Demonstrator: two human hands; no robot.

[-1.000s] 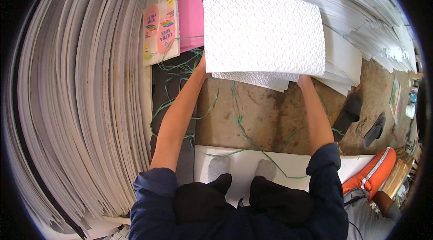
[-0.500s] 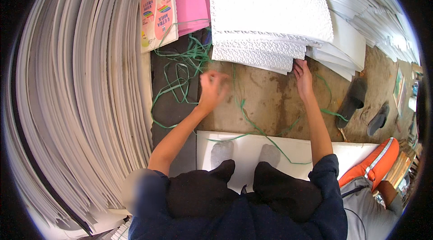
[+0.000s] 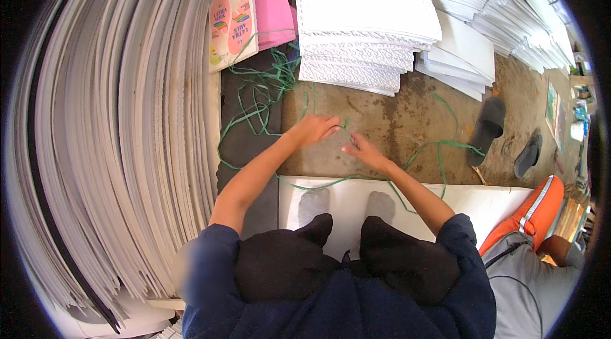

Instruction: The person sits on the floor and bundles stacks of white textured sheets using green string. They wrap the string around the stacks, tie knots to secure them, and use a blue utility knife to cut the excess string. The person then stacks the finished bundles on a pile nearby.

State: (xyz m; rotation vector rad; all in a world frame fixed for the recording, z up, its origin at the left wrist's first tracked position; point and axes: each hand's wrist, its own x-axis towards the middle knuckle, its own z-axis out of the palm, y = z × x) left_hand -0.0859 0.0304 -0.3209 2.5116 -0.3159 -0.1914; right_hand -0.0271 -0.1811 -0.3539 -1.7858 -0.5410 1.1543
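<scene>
My left hand (image 3: 316, 129) is closed in a pinch on a thin green plastic string (image 3: 345, 125) over the stained floor. Just right of it and a little nearer, my right hand (image 3: 365, 150) pinches the same string lower down, fingers together. Beyond both hands lies a stack of white textured sheets (image 3: 366, 8), its near edges stepped and uneven; neither hand touches it. More of the string trails across the white board (image 3: 439, 192) in front of my feet and tangles at the left of the stack.
Tall stacks of pale sheets (image 3: 146, 116) line the left side. A printed carton sheet (image 3: 232, 27) and pink sheets (image 3: 273, 11) lie behind the tangle. Dark slippers (image 3: 489, 129) rest at right, with string reaching one. Another person in orange and grey (image 3: 531, 224) sits at lower right.
My right hand has left the near edge of the white stack and come toward my left hand. Both hands now grip the green string close together. The view has shifted slightly.
</scene>
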